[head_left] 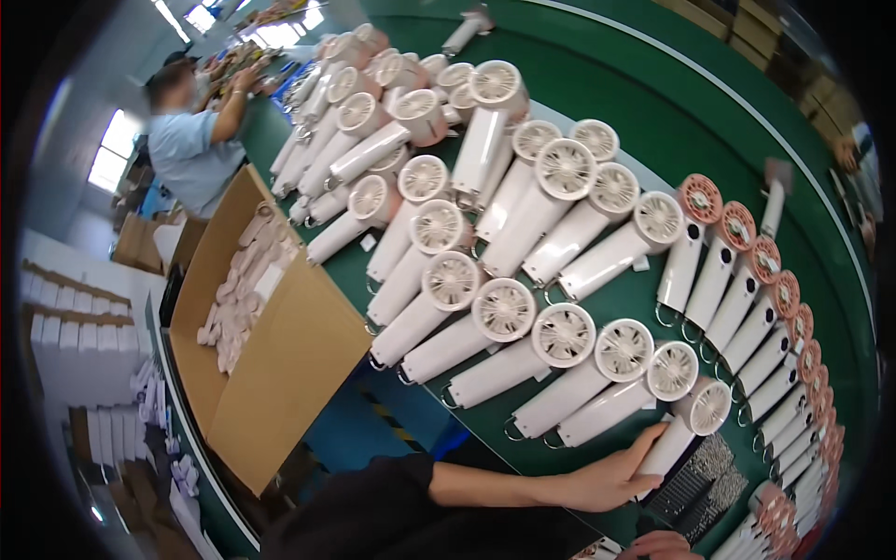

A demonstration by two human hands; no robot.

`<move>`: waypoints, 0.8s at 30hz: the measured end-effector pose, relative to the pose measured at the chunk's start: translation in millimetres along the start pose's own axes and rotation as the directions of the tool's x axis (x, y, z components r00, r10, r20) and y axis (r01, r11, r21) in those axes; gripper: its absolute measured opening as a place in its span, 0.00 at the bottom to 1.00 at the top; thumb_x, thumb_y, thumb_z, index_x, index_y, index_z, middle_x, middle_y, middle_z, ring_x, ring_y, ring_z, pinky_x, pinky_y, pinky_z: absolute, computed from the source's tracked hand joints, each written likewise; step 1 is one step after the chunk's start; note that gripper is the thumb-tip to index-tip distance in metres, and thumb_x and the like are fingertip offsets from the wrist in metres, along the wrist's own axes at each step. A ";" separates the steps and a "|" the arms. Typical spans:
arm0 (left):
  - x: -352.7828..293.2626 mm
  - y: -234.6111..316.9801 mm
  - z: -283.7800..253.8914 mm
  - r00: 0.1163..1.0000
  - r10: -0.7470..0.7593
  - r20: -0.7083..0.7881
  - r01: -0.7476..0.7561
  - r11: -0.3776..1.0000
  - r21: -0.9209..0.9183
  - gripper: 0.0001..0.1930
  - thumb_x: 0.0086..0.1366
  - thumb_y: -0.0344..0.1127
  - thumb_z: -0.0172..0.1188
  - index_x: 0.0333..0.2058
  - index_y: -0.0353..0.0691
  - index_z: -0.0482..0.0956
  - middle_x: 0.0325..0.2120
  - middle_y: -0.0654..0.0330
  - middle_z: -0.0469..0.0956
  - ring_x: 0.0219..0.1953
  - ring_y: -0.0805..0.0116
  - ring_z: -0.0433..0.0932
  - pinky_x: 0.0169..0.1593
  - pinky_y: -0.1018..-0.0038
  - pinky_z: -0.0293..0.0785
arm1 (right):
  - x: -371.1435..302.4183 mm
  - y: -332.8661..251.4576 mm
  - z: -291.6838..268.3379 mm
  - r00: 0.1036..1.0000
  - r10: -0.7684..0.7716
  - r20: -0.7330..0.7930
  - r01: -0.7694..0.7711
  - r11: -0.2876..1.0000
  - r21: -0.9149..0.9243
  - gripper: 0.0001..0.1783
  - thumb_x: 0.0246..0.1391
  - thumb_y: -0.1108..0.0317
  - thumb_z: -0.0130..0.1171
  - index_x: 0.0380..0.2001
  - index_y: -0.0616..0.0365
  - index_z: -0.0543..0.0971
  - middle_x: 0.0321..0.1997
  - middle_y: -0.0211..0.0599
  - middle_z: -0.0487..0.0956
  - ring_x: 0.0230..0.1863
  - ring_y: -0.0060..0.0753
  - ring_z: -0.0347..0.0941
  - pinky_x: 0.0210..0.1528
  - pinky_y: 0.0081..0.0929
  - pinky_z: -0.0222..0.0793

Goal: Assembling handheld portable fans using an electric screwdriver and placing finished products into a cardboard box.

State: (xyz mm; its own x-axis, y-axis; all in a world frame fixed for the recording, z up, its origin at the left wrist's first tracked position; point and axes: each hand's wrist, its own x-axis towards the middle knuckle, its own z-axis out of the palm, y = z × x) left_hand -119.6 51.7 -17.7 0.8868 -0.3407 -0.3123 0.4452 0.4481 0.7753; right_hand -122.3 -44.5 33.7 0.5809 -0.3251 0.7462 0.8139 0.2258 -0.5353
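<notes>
A white handheld fan (667, 446) with a round grille head is gripped by its handle in my left hand (602, 479), fingers closed around it. Only a small part of my right hand (661, 544) shows at the lower edge, just below that fan; its fingers are mostly hidden. Beside the held fan lie a black tray (676, 497) and a heap of small metal screws (717, 464). Rows of similar white fans (564, 336) with wire loops on their handle ends lie to the left and beyond. On the right, a curved row of fans shows pink open heads (737, 225).
An open cardboard box (289, 364) of pale pink parts (245, 289) stands left of the green table (597, 56). More fans are piled at the far left. A person in a light blue shirt (187, 154) works beyond the box. White boxes (93, 359) are stacked at far left.
</notes>
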 end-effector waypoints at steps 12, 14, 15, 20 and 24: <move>5.4 -7.5 4.9 0.996 0.085 -0.014 -0.085 0.996 0.042 0.36 0.68 0.29 0.50 0.66 0.41 0.37 0.46 0.47 0.69 0.44 0.61 0.73 0.49 0.68 0.68 | 3.8 -3.6 -17.3 0.979 0.122 0.161 -0.103 0.987 -0.125 0.10 0.62 0.66 0.42 0.38 0.61 0.56 0.22 0.43 0.65 0.10 0.32 0.59 0.08 0.27 0.60; 6.3 -11.6 7.0 0.997 0.078 -0.007 -0.077 0.993 0.092 0.36 0.67 0.30 0.52 0.66 0.40 0.38 0.48 0.45 0.68 0.46 0.59 0.73 0.50 0.68 0.68 | 4.7 -7.1 -19.6 0.972 0.149 0.182 -0.136 0.987 -0.085 0.10 0.62 0.67 0.43 0.37 0.61 0.57 0.23 0.44 0.66 0.10 0.33 0.61 0.09 0.27 0.63; 8.2 -16.7 5.7 0.995 0.101 -0.011 -0.099 0.988 0.118 0.37 0.66 0.31 0.53 0.66 0.39 0.39 0.49 0.44 0.67 0.48 0.57 0.72 0.51 0.68 0.67 | 3.8 -8.2 -19.9 0.972 0.162 0.170 -0.148 0.985 -0.093 0.10 0.61 0.67 0.44 0.38 0.61 0.57 0.23 0.45 0.67 0.11 0.34 0.63 0.11 0.28 0.65; 6.0 -31.3 -10.6 0.947 0.297 -0.121 -0.263 0.936 0.235 0.36 0.65 0.26 0.55 0.65 0.34 0.42 0.58 0.49 0.60 0.56 0.66 0.66 0.58 0.69 0.65 | 8.0 3.8 -55.5 0.839 0.227 0.495 -0.278 0.960 0.032 0.17 0.54 0.66 0.54 0.39 0.59 0.58 0.21 0.41 0.69 0.13 0.34 0.65 0.14 0.30 0.69; 10.2 -5.8 -2.7 0.988 0.140 -0.068 -0.135 0.988 0.079 0.33 0.67 0.27 0.51 0.65 0.40 0.44 0.45 0.53 0.73 0.44 0.67 0.77 0.47 0.70 0.74 | 23.4 -11.6 -34.6 0.939 0.021 0.342 -0.086 0.981 0.175 0.24 0.53 0.65 0.59 0.43 0.64 0.58 0.25 0.47 0.73 0.16 0.42 0.74 0.18 0.36 0.76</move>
State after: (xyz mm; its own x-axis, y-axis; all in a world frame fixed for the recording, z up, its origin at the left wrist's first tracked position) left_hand -112.9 47.9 -26.9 0.9468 -0.2171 -0.2374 0.3105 0.4230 0.8513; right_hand -118.4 -86.6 43.7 0.5650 0.0138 0.8250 0.7494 0.4099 -0.5201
